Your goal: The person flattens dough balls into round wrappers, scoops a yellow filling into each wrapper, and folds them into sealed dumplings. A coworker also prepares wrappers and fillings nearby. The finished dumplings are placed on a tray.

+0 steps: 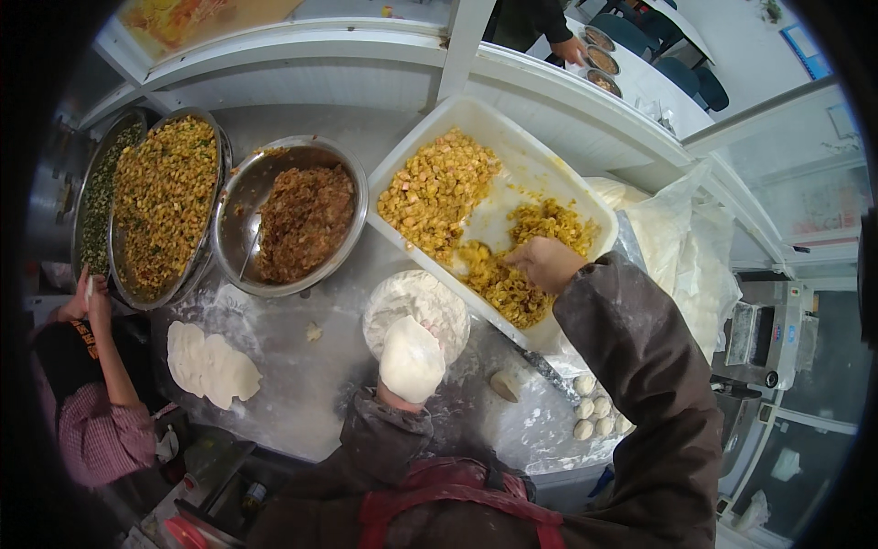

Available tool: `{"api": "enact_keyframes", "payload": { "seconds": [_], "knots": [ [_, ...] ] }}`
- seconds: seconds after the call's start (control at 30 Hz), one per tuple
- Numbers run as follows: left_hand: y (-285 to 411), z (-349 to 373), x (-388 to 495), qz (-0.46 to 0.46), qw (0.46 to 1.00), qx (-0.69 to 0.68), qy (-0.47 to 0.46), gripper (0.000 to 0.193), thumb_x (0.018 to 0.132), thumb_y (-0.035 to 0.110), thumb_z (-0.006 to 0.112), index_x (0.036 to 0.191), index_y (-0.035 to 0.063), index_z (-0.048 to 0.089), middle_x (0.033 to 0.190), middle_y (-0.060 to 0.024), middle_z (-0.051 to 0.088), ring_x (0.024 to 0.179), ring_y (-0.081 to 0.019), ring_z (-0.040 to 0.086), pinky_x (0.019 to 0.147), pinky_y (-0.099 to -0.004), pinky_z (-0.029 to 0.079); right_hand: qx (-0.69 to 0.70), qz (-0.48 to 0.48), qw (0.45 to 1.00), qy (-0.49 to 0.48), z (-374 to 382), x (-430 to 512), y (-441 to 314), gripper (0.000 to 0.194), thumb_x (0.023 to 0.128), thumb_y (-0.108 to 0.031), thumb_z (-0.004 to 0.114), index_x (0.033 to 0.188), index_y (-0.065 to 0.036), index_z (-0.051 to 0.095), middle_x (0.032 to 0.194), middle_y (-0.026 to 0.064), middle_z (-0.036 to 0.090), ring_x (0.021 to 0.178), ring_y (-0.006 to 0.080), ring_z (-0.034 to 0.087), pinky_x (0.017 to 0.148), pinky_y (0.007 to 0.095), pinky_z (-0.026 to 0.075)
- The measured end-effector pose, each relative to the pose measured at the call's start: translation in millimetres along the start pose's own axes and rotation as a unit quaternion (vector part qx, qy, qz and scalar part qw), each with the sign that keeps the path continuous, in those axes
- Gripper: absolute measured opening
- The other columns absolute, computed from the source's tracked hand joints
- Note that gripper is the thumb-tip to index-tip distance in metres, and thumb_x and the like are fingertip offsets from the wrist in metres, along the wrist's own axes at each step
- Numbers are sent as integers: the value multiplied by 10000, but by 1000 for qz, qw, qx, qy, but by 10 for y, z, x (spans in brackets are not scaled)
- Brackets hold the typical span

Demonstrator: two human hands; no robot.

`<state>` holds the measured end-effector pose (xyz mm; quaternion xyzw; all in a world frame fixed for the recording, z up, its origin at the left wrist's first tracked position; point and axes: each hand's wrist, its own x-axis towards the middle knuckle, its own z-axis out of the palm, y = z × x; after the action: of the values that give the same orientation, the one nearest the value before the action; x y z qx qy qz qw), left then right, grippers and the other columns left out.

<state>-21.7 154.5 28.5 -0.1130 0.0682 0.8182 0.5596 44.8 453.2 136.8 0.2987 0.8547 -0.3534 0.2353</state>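
Observation:
My left hand [399,399] holds a round, flat dough wrapper [411,360] that covers most of the palm. Just beyond it, partly hidden by the wrapper, is a bowl of flour [405,302]. My right hand [549,264] reaches into a white plastic tub [549,154], its fingers at a yellow-brown chopped filling [511,295]. A blurred clump of filling lies just left of those fingers; whether they grip a tool is unclear. Diced yellow-and-pink filling [439,185] fills the tub's far left part.
A steel bowl of minced filling [305,223] and large basins of chopped filling [164,206] stand left. Overlapping wrappers [212,364] lie on the metal table [302,412]. Dough balls [600,408] sit right. A co-worker's hands [96,302] are far left; another person's hand [569,51] is beyond the window.

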Motion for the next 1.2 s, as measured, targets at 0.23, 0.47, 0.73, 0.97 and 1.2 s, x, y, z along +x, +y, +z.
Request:
{"api": "enact_keyframes", "payload": {
  "seconds": [0.23,0.47,0.73,0.97,1.2],
  "knots": [
    [31,-63,-10,-14,997,-56,49,323,1006,312,356,1220,121,504,1157,-32,559,1070,-177,513,950,-325,410,-310,-35,950,29,134,188,-79,156,793,-50,555,845,18,685,854,222,673,830,347,672,723,429,543],
    [-100,-142,86,240,843,453,162,66,855,107,567,806,107,613,767,-58,576,756,-216,576,753,-338,480,-302,-156,940,7,350,115,-126,129,784,-42,552,828,15,660,802,192,666,798,349,665,707,426,543],
    [54,-172,-42,4,999,48,4,319,981,278,435,1240,113,522,1180,-69,574,1104,-216,528,988,-352,413,-217,-117,969,17,326,-25,-97,199,742,-15,580,926,-12,656,834,211,657,863,379,644,753,447,525],
    [82,-122,86,-9,997,11,-81,396,1002,283,398,1360,117,429,1332,-55,501,1217,-229,477,1038,-397,387,-45,-168,984,48,280,-80,187,353,825,-7,555,1158,-72,654,805,202,663,792,343,645,694,405,504],
    [97,279,466,43,997,67,-8,420,1001,253,388,1376,62,395,1343,-95,493,1226,-247,480,1043,-402,393,288,-80,954,-39,10,-553,168,287,956,-41,453,1183,-2,623,635,26,570,536,85,494,529,249,416]
  ]
}}
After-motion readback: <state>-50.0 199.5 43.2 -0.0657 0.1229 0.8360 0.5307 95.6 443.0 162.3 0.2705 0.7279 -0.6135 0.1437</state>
